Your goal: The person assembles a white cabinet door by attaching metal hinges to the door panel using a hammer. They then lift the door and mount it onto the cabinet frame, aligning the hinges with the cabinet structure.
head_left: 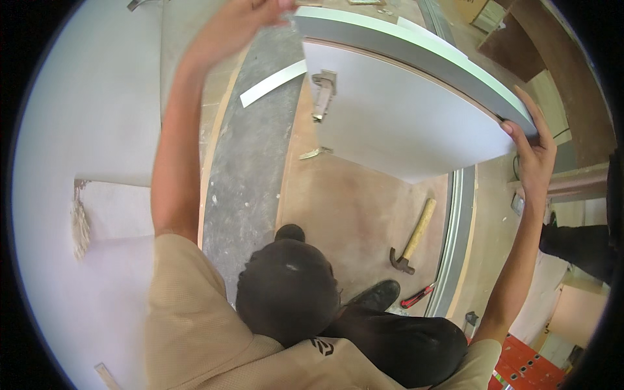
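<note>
right hand (pixel 537 155) grips panel (pixel 403 107) edge; hammer (pixel 414 238) well apart

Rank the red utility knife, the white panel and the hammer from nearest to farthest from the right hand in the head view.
1. White panel: gripped at its right end by the right hand.
2. Hammer: below the panel.
3. Red utility knife: lower still, below the hammer.
</note>
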Motion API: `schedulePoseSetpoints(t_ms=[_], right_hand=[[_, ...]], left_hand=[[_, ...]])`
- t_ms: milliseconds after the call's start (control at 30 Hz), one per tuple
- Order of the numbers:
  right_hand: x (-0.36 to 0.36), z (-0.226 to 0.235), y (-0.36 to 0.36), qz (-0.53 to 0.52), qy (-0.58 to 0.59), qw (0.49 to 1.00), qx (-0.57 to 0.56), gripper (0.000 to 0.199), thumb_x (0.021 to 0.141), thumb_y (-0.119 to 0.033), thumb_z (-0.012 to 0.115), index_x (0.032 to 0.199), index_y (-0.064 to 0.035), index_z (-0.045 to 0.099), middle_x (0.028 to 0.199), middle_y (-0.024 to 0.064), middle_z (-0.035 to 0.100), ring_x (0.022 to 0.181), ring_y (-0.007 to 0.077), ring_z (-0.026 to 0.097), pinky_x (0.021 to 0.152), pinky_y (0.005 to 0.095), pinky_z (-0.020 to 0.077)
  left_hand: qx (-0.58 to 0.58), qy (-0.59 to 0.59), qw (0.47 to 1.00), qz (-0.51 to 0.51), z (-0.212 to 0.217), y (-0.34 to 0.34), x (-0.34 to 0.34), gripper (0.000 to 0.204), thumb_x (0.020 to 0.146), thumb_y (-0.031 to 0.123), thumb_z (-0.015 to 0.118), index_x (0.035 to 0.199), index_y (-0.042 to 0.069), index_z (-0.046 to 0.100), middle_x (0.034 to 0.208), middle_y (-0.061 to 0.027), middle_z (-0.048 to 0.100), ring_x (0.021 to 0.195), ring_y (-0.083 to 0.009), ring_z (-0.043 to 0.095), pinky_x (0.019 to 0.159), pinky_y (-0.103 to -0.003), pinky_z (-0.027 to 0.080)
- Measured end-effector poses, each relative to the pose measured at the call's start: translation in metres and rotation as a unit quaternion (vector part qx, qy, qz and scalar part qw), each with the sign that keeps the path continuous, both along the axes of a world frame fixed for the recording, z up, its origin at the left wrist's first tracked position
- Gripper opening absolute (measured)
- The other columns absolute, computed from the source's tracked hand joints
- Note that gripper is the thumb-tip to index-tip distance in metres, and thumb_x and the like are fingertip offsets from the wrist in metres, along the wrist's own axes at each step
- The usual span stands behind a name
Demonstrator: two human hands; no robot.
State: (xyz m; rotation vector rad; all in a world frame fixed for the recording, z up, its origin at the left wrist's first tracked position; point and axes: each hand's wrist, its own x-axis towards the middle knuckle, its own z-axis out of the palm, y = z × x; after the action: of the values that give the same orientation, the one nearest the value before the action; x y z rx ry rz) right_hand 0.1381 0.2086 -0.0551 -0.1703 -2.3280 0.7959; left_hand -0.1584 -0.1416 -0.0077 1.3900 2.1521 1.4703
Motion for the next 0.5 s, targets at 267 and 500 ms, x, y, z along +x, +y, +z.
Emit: schedulePoseSetpoints(t_ms=[267, 500], right_hand=[[-0.008, -0.006, 0.005, -0.067, 0.032, 0.997, -0.025, 0.051, 0.084, -0.012, 0.081, 0.133, -0.0082, 0.066, 0.126, 0.0081, 0.068, 0.114, 0.0175, 0.060, 0.103, 0.0322, 0.0444], [-0.007, -0.014, 0.010, -0.002, 0.079, 0.991, -0.108, 0.055, 0.085, -0.006, 0.081, 0.136, -0.0023, 0.058, 0.124, 0.0101, 0.063, 0.111, 0.0180, 0.060, 0.100, 0.0310, 0.0450]], left_hand=[[0.317, -0.137, 0.937, 0.060, -0.111, 0.028, 0.041, 0.048, 0.092, 0.011, 0.074, 0.135, -0.004, 0.059, 0.128, -0.0130, 0.065, 0.116, -0.0219, 0.064, 0.102, -0.036, 0.053], [0.372, -0.254, 0.892, -0.030, -0.125, 0.033, 0.026, 0.056, 0.087, -0.009, 0.071, 0.140, -0.005, 0.052, 0.123, -0.0145, 0.068, 0.108, -0.0185, 0.066, 0.093, -0.030, 0.056]])
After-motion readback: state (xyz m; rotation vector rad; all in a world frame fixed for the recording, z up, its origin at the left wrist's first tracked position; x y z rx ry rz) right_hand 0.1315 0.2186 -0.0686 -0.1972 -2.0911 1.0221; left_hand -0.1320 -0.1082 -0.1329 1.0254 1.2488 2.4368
